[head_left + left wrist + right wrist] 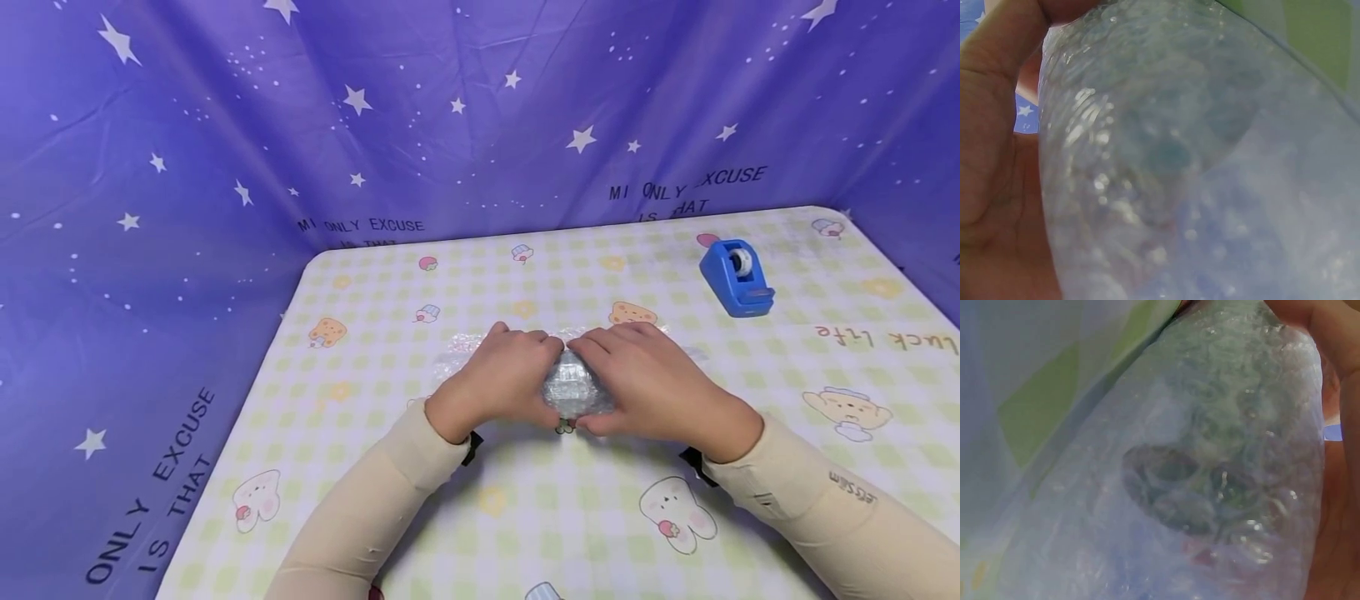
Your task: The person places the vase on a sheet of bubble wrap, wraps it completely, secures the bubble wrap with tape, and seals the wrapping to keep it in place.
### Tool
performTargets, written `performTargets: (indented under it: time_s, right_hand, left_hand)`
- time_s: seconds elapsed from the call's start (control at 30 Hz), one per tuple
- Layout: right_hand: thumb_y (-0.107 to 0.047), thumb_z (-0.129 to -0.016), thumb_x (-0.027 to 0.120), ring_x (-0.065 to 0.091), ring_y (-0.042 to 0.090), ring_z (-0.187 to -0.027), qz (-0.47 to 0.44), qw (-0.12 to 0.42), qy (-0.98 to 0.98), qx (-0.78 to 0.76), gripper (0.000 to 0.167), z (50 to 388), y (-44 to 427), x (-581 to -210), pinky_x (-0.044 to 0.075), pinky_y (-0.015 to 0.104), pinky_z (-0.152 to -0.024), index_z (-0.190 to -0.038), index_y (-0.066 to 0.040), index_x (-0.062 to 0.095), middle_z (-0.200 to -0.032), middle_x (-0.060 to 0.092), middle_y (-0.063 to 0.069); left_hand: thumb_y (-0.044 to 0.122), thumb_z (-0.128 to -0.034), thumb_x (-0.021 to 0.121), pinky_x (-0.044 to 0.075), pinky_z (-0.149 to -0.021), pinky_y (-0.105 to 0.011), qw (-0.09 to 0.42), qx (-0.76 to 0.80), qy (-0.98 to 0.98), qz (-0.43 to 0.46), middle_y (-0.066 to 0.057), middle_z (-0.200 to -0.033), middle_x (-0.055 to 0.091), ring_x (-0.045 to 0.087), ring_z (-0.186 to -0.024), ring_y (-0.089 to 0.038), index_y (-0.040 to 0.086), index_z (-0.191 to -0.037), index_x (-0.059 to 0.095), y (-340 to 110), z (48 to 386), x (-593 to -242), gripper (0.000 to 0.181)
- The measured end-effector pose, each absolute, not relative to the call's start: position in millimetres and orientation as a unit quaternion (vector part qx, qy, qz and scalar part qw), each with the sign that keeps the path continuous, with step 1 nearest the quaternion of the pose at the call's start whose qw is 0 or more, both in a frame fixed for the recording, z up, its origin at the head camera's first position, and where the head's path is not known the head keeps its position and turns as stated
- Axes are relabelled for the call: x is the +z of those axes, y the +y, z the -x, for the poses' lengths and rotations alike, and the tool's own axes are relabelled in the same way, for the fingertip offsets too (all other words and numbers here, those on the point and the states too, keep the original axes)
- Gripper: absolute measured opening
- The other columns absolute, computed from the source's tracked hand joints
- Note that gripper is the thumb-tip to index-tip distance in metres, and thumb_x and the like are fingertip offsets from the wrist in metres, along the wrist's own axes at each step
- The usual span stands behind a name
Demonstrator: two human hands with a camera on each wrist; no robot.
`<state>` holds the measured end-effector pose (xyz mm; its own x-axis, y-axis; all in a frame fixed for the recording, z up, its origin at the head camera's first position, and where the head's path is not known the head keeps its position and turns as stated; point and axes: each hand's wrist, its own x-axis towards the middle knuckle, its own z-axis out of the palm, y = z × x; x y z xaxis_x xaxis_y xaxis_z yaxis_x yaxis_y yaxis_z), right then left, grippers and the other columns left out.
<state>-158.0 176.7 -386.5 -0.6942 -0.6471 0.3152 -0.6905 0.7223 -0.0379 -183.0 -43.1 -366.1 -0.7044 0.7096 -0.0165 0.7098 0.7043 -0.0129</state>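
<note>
My left grip (pixel 508 377) and right grip (pixel 648 383) curl half-closed round a rounded, clear bubble-wrap bundle (pixel 573 387); blue tape dispenser (pixel 729 286) at its two o'clock.

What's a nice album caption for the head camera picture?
Left hand and right hand grip a bubble-wrapped bundle over a checked tablecloth; a blue tape dispenser stands farther right.

Starry purple curtain (pixel 420 150) behind checked tabletop (pixel 570 525)
</note>
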Motion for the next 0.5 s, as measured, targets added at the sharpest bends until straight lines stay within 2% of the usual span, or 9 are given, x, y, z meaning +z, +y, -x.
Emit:
performTargets:
  time_s: [0.5]
  right_hand:
    - [-0.061,-0.064,0.086,0.068,0.030,-0.104,-0.370,0.153,-0.913,0.081,0.086,160.3,175.2,-389.8,0.047,0.055,-0.099,-0.126,-0.006,0.064,-0.114,0.071,0.006]
  left_hand:
    - [0.057,-0.0656,0.083,0.041,-0.074,-0.036,0.009,-0.003,0.924,-0.383,0.009,-0.098,0.064,0.061,-0.079,-0.010,0.018,-0.118,0.063,-44.2,182.9,-366.0,0.069]
